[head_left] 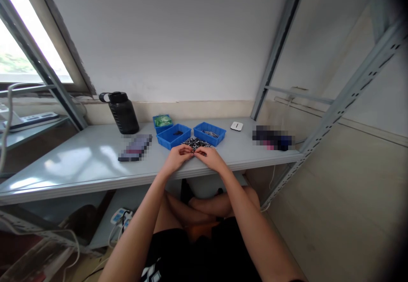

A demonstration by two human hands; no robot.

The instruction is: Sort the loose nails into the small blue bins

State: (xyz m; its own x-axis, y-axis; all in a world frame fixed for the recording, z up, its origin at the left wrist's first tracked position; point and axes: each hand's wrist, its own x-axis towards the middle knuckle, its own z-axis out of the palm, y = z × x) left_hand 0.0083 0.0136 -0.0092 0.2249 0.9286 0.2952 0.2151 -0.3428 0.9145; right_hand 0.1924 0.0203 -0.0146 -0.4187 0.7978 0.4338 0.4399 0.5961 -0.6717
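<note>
My left hand [177,158] and my right hand [211,157] meet at the front edge of the shelf table, fingertips pinched together and almost touching. Whatever they hold is too small to make out. Right behind the fingers lies a heap of small, thin dark and silvery metal pieces [195,142], partly hidden by the hands. Beyond my left hand stands a blue bin [165,140] with a few dark pieces inside. Another blue bin [218,139], behind my right hand, contains several silvery pin-like pieces.
A smaller blue bin [158,129] with green-and-white contents stands behind the left bin. Further left are a dark water bottle [125,114] and a blurred flat object [135,148]. A white square device [236,126] and another blurred item [273,139] lie right. Metal uprights [277,39] frame the table [79,158].
</note>
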